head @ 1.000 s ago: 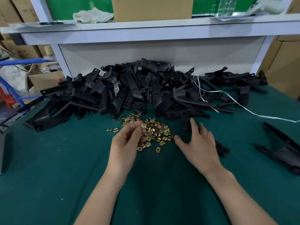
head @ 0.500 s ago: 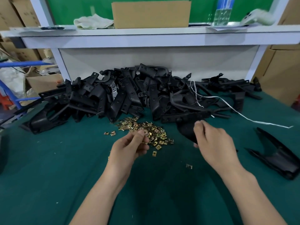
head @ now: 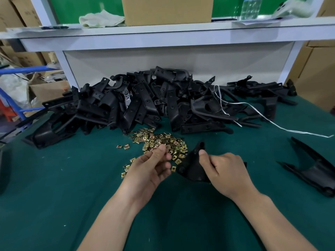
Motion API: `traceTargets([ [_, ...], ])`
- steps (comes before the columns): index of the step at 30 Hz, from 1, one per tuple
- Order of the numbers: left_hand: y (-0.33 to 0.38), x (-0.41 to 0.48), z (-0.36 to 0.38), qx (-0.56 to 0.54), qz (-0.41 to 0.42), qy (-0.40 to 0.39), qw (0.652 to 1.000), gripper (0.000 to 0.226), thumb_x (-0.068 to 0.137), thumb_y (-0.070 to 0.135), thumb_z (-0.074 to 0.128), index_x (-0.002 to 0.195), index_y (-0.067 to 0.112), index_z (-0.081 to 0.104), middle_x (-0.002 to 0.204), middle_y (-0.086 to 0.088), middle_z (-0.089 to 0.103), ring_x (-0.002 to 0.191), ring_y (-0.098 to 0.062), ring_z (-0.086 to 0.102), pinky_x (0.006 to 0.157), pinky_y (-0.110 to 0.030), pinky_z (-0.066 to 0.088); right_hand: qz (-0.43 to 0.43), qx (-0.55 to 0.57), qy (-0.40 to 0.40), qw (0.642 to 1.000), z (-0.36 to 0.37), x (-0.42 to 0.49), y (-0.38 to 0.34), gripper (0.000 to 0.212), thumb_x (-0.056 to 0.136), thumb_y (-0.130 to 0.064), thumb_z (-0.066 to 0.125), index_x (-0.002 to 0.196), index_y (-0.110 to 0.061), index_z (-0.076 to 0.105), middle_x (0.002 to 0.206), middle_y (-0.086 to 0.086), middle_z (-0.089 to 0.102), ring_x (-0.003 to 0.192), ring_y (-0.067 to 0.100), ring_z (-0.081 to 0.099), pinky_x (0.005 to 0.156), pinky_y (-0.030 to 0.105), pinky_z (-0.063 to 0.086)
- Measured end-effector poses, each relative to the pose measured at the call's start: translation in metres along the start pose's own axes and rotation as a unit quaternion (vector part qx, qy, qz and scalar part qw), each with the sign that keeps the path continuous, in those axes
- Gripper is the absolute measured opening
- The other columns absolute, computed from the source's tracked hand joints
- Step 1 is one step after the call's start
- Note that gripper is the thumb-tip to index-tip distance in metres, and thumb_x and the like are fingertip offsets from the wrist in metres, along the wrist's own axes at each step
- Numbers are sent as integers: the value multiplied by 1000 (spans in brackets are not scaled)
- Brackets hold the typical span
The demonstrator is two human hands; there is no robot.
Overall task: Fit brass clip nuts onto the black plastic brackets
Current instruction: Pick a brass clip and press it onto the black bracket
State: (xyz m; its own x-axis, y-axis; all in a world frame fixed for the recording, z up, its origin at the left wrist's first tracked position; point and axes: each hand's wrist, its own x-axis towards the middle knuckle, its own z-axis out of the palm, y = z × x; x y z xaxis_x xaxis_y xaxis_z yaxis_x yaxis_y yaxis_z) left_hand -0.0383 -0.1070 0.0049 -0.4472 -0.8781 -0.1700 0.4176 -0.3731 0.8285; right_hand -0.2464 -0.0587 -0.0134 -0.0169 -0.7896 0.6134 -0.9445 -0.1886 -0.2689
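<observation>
**Surroundings.** At the left edge of the frame, a blue frame [head: 21,70] and a cardboard box [head: 48,90] stand beyond the tabletop [head: 54,205]. A heap of black plastic brackets [head: 145,105] spans mid-frame from left to right against the white back panel and closes off the far side. Just below it, at centre, lie the brass clip nuts [head: 163,141]. They form a loose scatter that reaches the heap's near edge, with a few strays to the left.

The left hand [head: 150,169] hovers over the lower edge of the scatter, fingers curled and thumb tip pressed to the forefinger. Whether a nut sits in that pinch cannot be made out. Just to its right, the right hand [head: 224,171] grips the held bracket [head: 192,167] with the thumb on its upper face. This part lies just beside the nuts.

A white strap [head: 272,122] trails from the heap toward the right edge. A lone bracket [head: 311,169] lies at lower right, well apart from both hands.

**Edges and room.** Bare green cloth fills the lower frame on both sides of the forearms. The tabletop drops away at mid-left. At upper right it ends beside brown cartons [head: 317,69].

**Containers.** The shelf [head: 163,33] across the top of the frame carries three items. From left to right they are a cloth [head: 101,19], a carton [head: 166,9] whose contents are out of view, and a clear bottle [head: 251,8].
</observation>
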Motion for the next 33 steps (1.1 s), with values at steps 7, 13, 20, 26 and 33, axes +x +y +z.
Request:
traceTargets([
  [7,-8,0,1,137,49,71,987,20,96,29,64,86,14,72,84,-1,70,69,-11,62,62,-20,54,-22,29,-26,999,4,-1,-13,57,103,-38,32,50,-27,14,38,-10,14,36,17,27,44,25,19],
  [13,-12,-2,9,262,144,104,949,16,99,26,60,92,20,74,77,6,71,66,-5,62,62,-14,51,-22,38,-46,998,3,0,-17,56,101,-41,28,49,-26,14,37,-9,14,38,15,27,48,31,28],
  [20,-14,-1,9,265,140,107,948,13,98,25,62,95,20,73,74,8,71,64,-2,62,60,-13,51,-24,38,-53,998,3,0,-16,56,101,-41,27,48,-25,15,37,-10,14,38,15,26,49,30,26],
  [26,-14,-7,3,541,414,144,718,14,99,33,60,104,23,70,90,16,65,77,-5,62,65,-17,49,-29,33,-41,998,4,-1,-16,56,101,-37,31,49,-26,13,37,-9,12,38,18,26,47,29,25],
  [33,-11,-8,-3,554,586,138,576,16,100,19,64,109,10,73,94,-2,66,78,-19,59,65,-34,48,-48,32,-25,998,5,-1,-14,54,102,-32,36,51,-24,16,41,-11,17,35,16,24,43,27,23],
])
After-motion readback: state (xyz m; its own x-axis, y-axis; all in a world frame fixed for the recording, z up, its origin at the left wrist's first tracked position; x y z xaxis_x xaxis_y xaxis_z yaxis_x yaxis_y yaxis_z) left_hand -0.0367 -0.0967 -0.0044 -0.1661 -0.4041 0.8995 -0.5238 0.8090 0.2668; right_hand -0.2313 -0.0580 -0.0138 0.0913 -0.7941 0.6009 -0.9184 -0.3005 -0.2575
